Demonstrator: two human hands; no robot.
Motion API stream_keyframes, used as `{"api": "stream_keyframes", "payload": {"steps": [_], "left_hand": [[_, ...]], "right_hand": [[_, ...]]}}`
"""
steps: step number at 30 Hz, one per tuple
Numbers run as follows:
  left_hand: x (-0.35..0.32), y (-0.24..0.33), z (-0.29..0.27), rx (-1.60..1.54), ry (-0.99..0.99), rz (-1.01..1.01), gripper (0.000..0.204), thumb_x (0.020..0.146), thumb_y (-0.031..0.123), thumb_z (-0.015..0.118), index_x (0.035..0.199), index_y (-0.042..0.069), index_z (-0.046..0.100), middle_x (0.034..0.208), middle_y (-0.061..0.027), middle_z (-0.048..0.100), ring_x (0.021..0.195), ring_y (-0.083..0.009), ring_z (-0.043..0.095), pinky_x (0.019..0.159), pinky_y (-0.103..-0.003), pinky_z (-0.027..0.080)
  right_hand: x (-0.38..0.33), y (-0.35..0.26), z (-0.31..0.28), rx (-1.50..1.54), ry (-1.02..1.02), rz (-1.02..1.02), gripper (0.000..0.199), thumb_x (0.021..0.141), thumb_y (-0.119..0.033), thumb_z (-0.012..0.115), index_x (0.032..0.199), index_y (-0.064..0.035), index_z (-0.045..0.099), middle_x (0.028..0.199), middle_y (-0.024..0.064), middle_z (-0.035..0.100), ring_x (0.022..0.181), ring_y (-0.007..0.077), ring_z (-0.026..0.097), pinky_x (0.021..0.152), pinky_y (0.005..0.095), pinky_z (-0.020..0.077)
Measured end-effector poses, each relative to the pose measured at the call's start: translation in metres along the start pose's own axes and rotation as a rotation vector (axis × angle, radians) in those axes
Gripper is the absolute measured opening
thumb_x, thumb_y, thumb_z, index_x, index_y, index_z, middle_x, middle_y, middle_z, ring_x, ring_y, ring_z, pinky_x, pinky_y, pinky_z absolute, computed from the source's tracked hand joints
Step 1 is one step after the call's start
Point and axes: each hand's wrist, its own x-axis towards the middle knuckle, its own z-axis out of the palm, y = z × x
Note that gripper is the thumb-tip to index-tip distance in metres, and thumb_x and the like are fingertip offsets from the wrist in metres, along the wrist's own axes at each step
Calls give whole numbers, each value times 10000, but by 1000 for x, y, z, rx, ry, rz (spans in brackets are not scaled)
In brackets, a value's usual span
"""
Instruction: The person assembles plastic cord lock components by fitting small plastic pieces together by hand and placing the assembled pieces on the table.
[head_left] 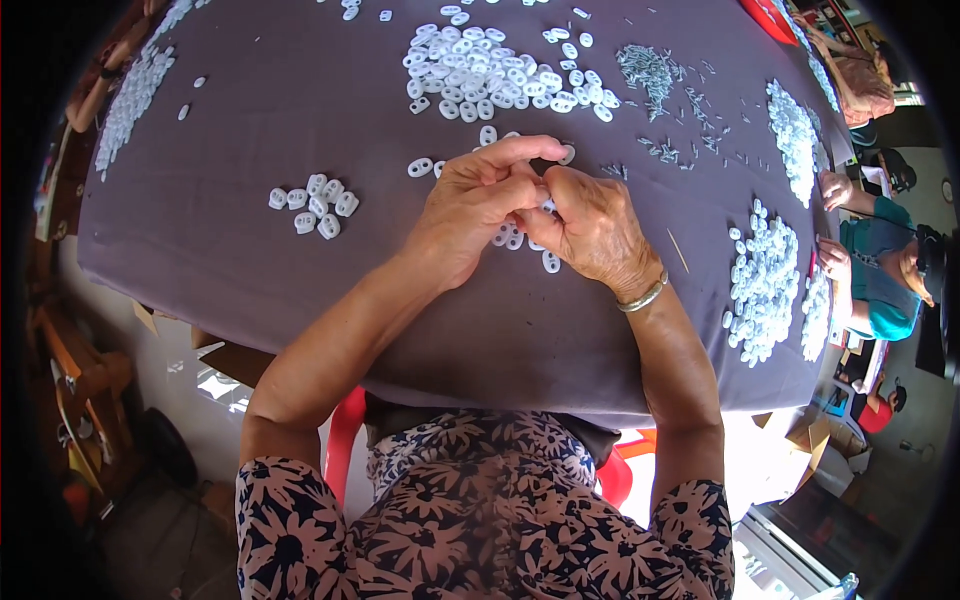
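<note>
My left hand (470,205) and my right hand (598,222) meet above the table, fingers bent and pressed together. Between their fingertips shows part of a small white plastic piece (549,205); the fingers hide most of it. The left index finger reaches out over the right hand, with a pale round thing (567,155) at its tip that I cannot make out. Several white oval two-hole pieces (514,240) lie under and beside the hands, partly covered. Just beyond is a large heap of similar white pieces (470,65).
A small group of white pieces (318,195) lies to the left. Small metal springs (648,75) are scattered at the far right, near a thin stick (678,250). Another white heap (765,285) is at the right edge. Other people sit around the dark tablecloth (250,90).
</note>
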Motion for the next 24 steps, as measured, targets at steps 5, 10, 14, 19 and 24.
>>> {"api": "stream_keyframes", "payload": {"steps": [5,10,14,19,24], "left_hand": [[-1,1,3,-39,-13,-15,338,829,18,540,1149,69,637,761,53,549,685,-20,474,600,-175,359],[-3,3,5,-42,-6,-27,358,827,6,516,1162,63,628,748,47,546,666,-25,465,589,-181,359],[-3,3,1,35,-36,35,376,824,-1,510,1179,56,618,731,44,525,660,-37,453,587,-202,356],[0,4,0,77,-58,78,384,820,-11,504,1181,48,619,721,44,506,654,-49,435,602,-217,352],[1,9,-5,138,-96,86,385,813,-23,511,1174,50,625,720,40,500,651,-52,431,599,-215,359]], "right_hand": [[-3,4,-2,13,-23,-25,313,775,-209,723,732,-43,461,641,92,556,561,268,586,501,356,474],[-2,1,-3,43,-28,-12,293,796,-194,697,749,-30,459,648,102,544,589,285,590,514,367,477],[0,-1,-3,61,-6,-43,305,772,-212,722,738,-36,476,626,87,540,561,251,606,503,356,496],[-2,-3,-3,14,-33,-29,309,783,-219,721,752,-31,478,629,91,542,554,254,600,510,352,495],[0,-6,-7,66,-79,-30,247,851,-156,642,776,-20,450,644,105,517,579,294,575,504,369,463]]}}
